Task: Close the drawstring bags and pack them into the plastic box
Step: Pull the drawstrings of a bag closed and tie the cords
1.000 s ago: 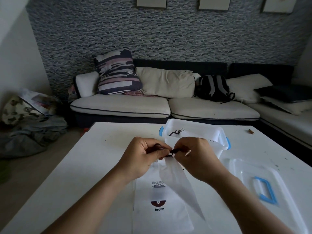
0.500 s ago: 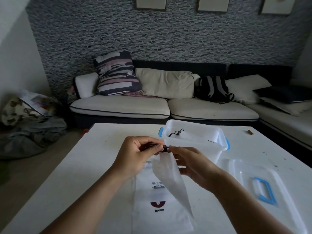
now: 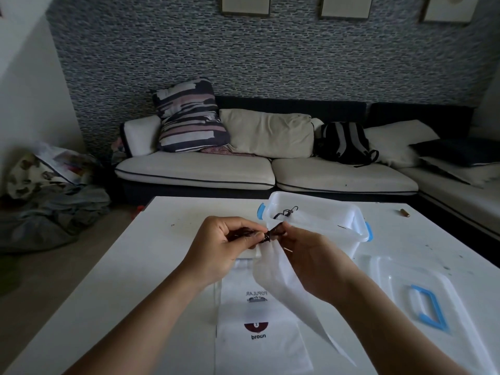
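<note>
- Head view, and both hands are up over the white table (image 3: 81, 293), working the neck of a white drawstring bag (image 3: 276, 277).
- Left hand (image 3: 216, 247) has thumb and fingers curled in tight, pinching the dark drawstring (image 3: 266, 236) just at its fingertips.
- Right hand (image 3: 311, 261) meets it from the other side, fingertips pinched on the gathered neck and the cord; exactly which finger holds what is too dark to tell.
- The bag hangs down from the fingertips, its body trailing toward the wrists and its tip lying low by the right forearm.
- Beneath the wrists a second bag (image 3: 257, 334), printed "broun", lies flat on the table, its cord not visible.
- Just beyond the fingertips sits the clear plastic box (image 3: 338, 226) with blue clips, open, with a dark cord showing inside it.
- Off to the right of the right wrist lies the box lid (image 3: 392, 282) with its blue handle.
- Judgement: the cinching is in hand, the packing not yet.
- Risk: that cord is thin and dark, and a slipping pinch could let the neck spring loose.
- Risk: uneven pulling could bunch the fabric and leave a gap.
- Risk: with the box so close ahead of the fingers, a hard tug could knock its near wall.
</note>
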Available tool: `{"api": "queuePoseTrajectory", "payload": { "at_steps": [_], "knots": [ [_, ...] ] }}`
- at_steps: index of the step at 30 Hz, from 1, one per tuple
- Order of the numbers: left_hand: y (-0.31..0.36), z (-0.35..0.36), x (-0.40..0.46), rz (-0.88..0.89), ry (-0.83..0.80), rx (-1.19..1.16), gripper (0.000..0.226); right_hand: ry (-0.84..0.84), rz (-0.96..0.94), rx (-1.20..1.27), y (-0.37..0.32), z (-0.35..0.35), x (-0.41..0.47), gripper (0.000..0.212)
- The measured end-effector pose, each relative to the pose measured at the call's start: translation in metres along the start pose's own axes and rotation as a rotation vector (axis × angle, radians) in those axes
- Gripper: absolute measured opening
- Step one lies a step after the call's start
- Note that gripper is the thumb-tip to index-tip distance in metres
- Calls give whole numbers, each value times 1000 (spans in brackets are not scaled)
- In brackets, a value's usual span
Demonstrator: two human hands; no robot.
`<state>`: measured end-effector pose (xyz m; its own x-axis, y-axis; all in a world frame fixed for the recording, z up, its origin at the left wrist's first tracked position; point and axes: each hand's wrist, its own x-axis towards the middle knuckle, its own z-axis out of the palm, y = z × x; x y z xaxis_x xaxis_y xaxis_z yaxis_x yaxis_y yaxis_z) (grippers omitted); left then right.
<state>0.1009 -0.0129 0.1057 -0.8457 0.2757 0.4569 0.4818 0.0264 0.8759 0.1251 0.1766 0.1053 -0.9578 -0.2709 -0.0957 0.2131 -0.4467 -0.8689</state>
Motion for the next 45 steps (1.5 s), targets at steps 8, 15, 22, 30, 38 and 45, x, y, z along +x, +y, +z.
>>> {"api": "queuePoseTrajectory", "payload": {
  "at_steps": [8,15,22,30,38,45],
  "knots": [
    [0,6,-2,75,5,133,18,1,-90,-76,-2,3,0,21],
    [-2,4,-5,41,-10,142,18,-21,-272,-546,-2,-2,0,30],
    [-7,5,-2,-49,-15,94,17,24,-416,-696,1,-6,7,27],
    [-6,9,1,-203,-56,-43,11,76,-481,-969,-1,-11,5,48],
    [-5,6,2,-207,-40,-43,15,87,-521,-1161,2,-6,2,6],
    [-3,-13,2,-365,-147,-180,24,49,-523,-1081,9,-2,2,21]
  ]
}}
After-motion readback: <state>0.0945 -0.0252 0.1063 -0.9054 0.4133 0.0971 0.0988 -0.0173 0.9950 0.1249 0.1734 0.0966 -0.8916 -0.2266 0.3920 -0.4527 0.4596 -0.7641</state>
